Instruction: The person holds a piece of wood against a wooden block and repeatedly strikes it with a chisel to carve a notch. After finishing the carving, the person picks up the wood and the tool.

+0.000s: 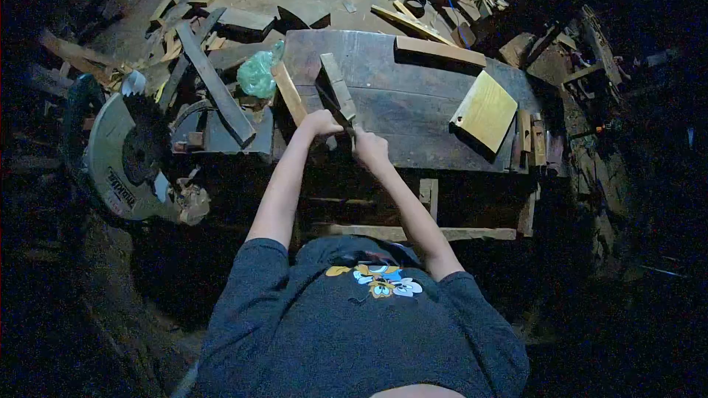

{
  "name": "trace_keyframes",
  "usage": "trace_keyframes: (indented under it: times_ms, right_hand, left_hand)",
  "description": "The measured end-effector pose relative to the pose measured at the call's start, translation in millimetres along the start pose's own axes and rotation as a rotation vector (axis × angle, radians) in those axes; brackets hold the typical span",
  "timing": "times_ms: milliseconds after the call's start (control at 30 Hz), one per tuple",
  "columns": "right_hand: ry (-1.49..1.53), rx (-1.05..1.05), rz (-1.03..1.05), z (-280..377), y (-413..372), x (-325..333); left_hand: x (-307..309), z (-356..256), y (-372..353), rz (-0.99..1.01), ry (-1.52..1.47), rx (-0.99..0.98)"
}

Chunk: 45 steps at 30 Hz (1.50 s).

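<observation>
My right hand is closed at the near end of a narrow grey-brown wooden piece, which slants away from me over the bench and casts a dark shadow. Just left of it, my left hand is a closed fist, its fingers turned toward the right hand. What lies inside that fist is hidden; something thin and dark shows between the hands. A light wooden strip lies beyond my left hand at the bench's left edge. Both hands are above the front part of the dark wooden workbench.
A circular saw with a toothed blade stands at left. Beside the bench are a green plastic bag and a long grey plank. On the bench lie a pale yellow board and a long wooden bar. Wood scraps litter the floor.
</observation>
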State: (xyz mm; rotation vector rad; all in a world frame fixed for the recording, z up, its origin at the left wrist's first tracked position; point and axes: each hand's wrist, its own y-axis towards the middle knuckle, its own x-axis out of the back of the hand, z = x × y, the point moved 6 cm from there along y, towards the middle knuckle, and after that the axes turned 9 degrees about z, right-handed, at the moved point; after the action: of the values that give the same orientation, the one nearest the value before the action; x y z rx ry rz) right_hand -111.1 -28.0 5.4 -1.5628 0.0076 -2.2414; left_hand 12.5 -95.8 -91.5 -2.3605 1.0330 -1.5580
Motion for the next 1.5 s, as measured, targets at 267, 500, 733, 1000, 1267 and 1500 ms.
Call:
trace_keyframes:
  times_ms: [267,500,733,1000,1267,1500]
  right_hand:
    - [-0.063,-0.069,-0.071,-48.5,-123.3,-15.5]
    - [0.179,-0.315,-0.048,-91.4,-198.3,-2.9]
    - [0.303,-0.301,-0.123,-50.0,-168.5,25.9]
    - [0.021,-0.003,-0.164,9.5,-98.1,27.8]
    - [-0.089,-0.072,-0.075,8.1,-96.3,18.7]
    - [-0.037,-0.09,0.028,5.0,-90.5,28.0]
  left_hand:
    - [10.7,-7.0,-0.2,0.168,-0.072,0.013]
    - [34.3,-21.9,-31.2,-0.089,-0.184,0.058]
    - [45.0,-26.6,-43.5,0.028,-0.34,0.083]
    - [60.0,-54.9,-73.1,-0.389,0.193,0.132]
    - [56.8,-43.2,-70.1,-0.56,0.175,0.159]
    - [60.8,-52.9,-78.5,-0.592,0.222,0.126]
